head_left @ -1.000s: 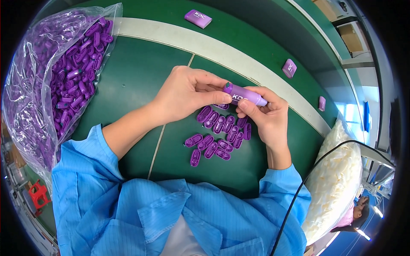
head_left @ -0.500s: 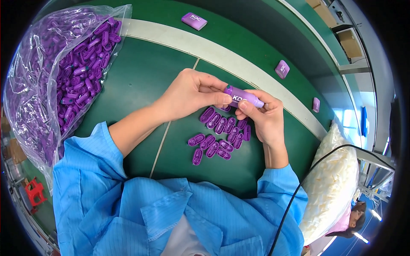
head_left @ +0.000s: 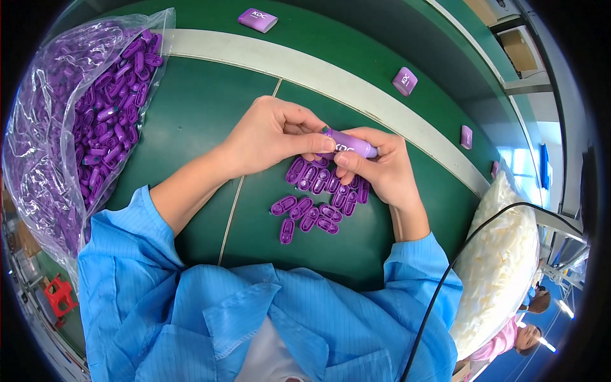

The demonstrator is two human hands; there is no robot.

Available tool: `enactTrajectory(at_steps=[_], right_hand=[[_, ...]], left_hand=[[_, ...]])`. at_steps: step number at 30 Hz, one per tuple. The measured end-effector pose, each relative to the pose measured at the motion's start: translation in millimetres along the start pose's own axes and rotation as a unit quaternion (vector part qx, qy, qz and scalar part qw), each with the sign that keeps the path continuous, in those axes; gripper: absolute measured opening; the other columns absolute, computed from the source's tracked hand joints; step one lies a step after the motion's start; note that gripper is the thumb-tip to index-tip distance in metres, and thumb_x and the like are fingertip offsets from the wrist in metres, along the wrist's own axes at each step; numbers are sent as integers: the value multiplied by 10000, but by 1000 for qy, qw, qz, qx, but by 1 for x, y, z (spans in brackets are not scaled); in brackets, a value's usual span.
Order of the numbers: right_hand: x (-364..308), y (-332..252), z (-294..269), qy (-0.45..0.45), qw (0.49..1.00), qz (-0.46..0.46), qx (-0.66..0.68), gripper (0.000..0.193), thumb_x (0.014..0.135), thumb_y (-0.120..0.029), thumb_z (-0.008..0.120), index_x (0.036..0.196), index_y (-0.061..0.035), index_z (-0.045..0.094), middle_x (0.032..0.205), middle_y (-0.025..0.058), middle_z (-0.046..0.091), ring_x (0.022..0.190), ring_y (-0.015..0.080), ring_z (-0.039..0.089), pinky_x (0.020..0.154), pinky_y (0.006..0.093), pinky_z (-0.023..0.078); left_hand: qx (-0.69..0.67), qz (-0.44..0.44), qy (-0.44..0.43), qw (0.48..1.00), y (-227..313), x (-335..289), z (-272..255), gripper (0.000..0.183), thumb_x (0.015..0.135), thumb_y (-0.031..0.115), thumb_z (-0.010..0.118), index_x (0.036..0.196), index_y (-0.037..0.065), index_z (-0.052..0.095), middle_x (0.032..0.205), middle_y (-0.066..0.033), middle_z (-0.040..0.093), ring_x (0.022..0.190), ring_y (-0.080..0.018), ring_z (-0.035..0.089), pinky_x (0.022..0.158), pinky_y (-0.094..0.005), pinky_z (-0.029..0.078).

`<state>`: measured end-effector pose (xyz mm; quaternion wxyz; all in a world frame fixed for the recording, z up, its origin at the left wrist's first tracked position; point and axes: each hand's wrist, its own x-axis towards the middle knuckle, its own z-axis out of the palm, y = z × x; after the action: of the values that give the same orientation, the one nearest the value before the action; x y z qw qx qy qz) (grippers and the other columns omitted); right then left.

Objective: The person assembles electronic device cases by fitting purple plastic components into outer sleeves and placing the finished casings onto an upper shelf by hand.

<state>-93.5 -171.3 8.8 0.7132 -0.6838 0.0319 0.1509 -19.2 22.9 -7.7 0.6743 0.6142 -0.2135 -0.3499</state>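
Observation:
A purple vape casing (head_left: pixel 358 146) with white lettering and a pale tip lies across both my hands above the bench. My right hand (head_left: pixel 379 162) is closed around its body, thumb in front and fingers behind. My left hand (head_left: pixel 270 137) pinches its left end, where a dark purple end cap (head_left: pixel 328 133) with a dark green bit shows; the fingertips hide most of that cap. Below my hands, several dark purple oval caps (head_left: pixel 309 219) lie hollow side up on the green bench (head_left: pixel 191 127), some partly covered by my right hand.
A clear plastic bag (head_left: pixel 105 121) full of purple caps stands at the left. Beyond a pale rail (head_left: pixel 254 56), purple casings (head_left: pixel 405 81) lie spaced on a green belt. A bag of cream-coloured pieces (head_left: pixel 503 267) and a black cable (head_left: pixel 439 286) are at the right. People appear far right.
The belt's casings have moved leftward past the rail, and another shows at the right. The view has shifted slightly. My right fingers cover more of the casing; both hands keep hold.

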Motion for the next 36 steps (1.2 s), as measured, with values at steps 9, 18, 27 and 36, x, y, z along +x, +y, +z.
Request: enactTrajectory(at_steps=[9,18,27,36], right_hand=[[-3,2,26,142,984,-32,-100,240,776,-85,709,986,15,647,686,52,633,532,75,575,491,194,462],[-3,-1,8,20,996,-11,81,199,797,-53,674,973,29,635,671,59,624,513,75,557,438,182,432],[0,0,-3,69,995,-42,53,248,813,-61,660,1043,12,600,778,71,623,591,85,561,508,195,460],[-5,-15,2,100,992,-48,-68,260,760,-40,714,1000,-5,620,822,44,634,679,71,596,581,189,502]], left_hand=[[114,143,142,973,-7,-4,10,187,801,110,688,915,-37,671,762,-92,670,673,-117,639,612,-224,525],[-116,26,105,987,2,-5,-2,240,864,156,616,1006,-37,639,839,-107,652,747,-137,629,662,-229,520],[-116,49,53,991,-7,-2,-1,264,858,94,610,1091,-31,606,909,-91,642,837,-147,630,750,-248,518],[72,111,23,991,-2,-3,2,302,798,13,653,1099,14,627,1000,-58,597,818,-110,598,701,-197,486]])
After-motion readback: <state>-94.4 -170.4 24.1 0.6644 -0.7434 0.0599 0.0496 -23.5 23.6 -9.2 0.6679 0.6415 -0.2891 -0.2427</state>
